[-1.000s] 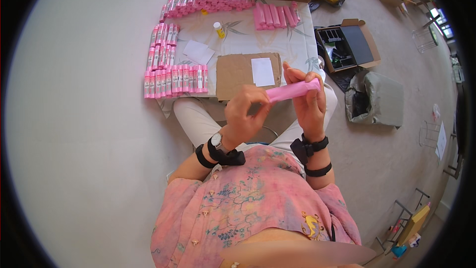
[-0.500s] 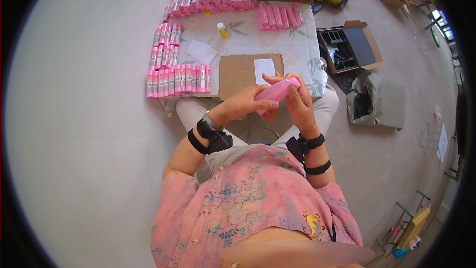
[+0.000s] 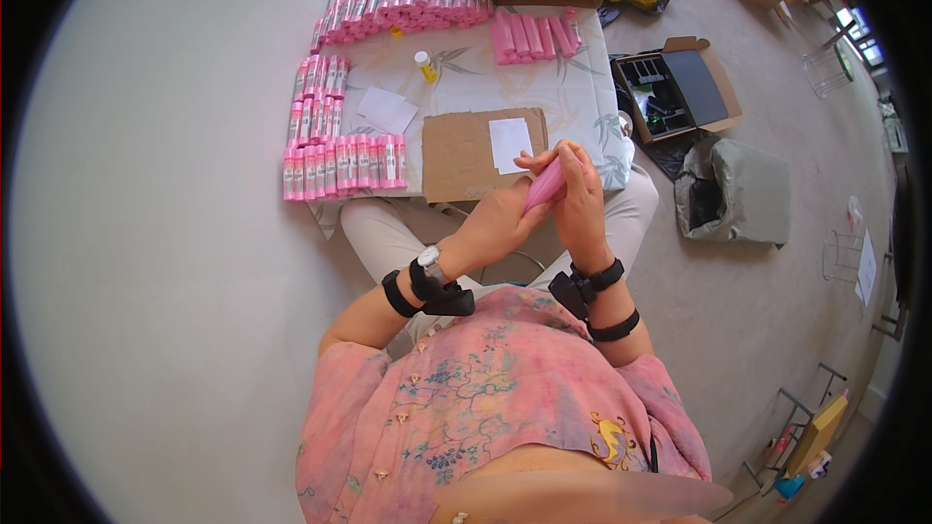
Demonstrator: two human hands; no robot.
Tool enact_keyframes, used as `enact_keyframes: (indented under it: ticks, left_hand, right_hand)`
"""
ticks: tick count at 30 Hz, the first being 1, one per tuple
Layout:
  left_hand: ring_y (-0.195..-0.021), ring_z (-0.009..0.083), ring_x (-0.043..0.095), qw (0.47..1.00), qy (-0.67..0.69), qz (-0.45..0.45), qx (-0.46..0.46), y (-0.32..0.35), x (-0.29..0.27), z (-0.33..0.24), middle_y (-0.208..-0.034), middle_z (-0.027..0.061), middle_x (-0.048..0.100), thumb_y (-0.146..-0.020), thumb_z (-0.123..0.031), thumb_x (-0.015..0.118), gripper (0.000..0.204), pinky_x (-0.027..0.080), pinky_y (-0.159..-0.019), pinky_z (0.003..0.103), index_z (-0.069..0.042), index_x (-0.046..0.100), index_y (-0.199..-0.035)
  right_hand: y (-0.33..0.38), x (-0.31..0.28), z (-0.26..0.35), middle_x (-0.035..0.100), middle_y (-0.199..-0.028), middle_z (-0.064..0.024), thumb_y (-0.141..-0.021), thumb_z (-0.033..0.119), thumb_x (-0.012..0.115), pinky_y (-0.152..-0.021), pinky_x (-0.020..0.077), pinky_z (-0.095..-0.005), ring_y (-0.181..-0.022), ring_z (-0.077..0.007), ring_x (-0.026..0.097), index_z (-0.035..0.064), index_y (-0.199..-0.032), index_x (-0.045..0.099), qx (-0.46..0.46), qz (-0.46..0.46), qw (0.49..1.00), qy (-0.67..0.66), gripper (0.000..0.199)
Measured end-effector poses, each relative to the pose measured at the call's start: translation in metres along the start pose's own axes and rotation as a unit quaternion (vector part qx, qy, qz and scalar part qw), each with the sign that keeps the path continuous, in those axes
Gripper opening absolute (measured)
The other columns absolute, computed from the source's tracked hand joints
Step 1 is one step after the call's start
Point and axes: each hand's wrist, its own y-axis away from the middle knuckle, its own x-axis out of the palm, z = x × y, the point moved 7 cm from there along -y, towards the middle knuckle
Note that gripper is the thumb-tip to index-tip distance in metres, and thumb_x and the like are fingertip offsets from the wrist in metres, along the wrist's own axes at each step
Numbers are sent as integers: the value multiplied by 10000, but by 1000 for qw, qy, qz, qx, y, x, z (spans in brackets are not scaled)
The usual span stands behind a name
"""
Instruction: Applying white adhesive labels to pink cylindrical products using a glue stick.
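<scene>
Holding one pink tube [image 3: 545, 184] between both hands, the person sits at the near edge of a cloth-covered low desk [image 3: 573, 97]; the left hand [image 3: 505, 218] grips the tube's lower end and the right hand [image 3: 580, 196] wraps its upper part, fingers closed around it. Judging by the layout, most of the work looks done: labelled pink tubes lie in three tidy rows, a long far row [image 3: 408, 5], a short middle-left row [image 3: 316, 112] and a near-left row [image 3: 345, 165]; too tightly packed for a sure count, roughly a dozen near, half that in the middle, twenty-odd far. Five plain pink tubes [image 3: 534, 36] wait far right, seemingly untreated. One cardboard sheet [image 3: 466, 153] carries a white label sheet [image 3: 511, 143]; more white sheets [image 3: 386, 109] and one small yellow-capped bottle [image 3: 425, 65] lie beside.
</scene>
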Motion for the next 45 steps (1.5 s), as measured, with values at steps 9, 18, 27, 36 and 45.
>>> enact_keyframes:
  ticks: [9,18,27,36,45]
  left_hand:
    - [-616,94,561,814,446,219,-301,20,24,9,-792,68,605,-1068,-287,577,281,437,-560,282,-7,587,-1089]
    - [-669,148,647,983,-150,55,-91,13,17,10,-797,50,639,-998,-245,654,274,509,-601,308,-8,541,-1076]
    - [-635,117,583,884,307,174,-306,25,46,38,-768,36,617,-960,-173,659,183,489,-597,287,-47,578,-1065]
    - [-632,158,593,807,419,277,-311,30,50,31,-831,78,662,-956,-171,673,217,496,-614,337,-36,607,-1113]
    - [-595,82,501,954,194,134,-186,21,35,34,-787,-4,585,-978,-192,678,165,422,-550,267,-64,608,-1057]
  right_hand:
    - [0,1,0,504,-844,-8,-1096,243,523,-1078,513,-469,-808,-144,575,77,-998,504,36,30,992,-116,194]
    - [-7,-25,-20,425,-725,38,-1054,229,610,-563,394,-236,-585,-63,414,85,-1057,539,61,-116,985,-109,160]
    - [-7,-28,-20,389,-652,61,-1040,243,637,-486,321,-217,-506,-41,342,116,-1052,552,49,-180,977,-100,153]
    - [-8,-12,-7,360,-601,72,-1051,246,613,-442,295,-225,-451,-43,319,123,-1018,561,93,-26,979,-182,137]
    - [-9,-29,-17,329,-571,69,-1071,291,570,-434,281,-228,-441,-47,301,123,-964,550,67,-76,981,-168,200]
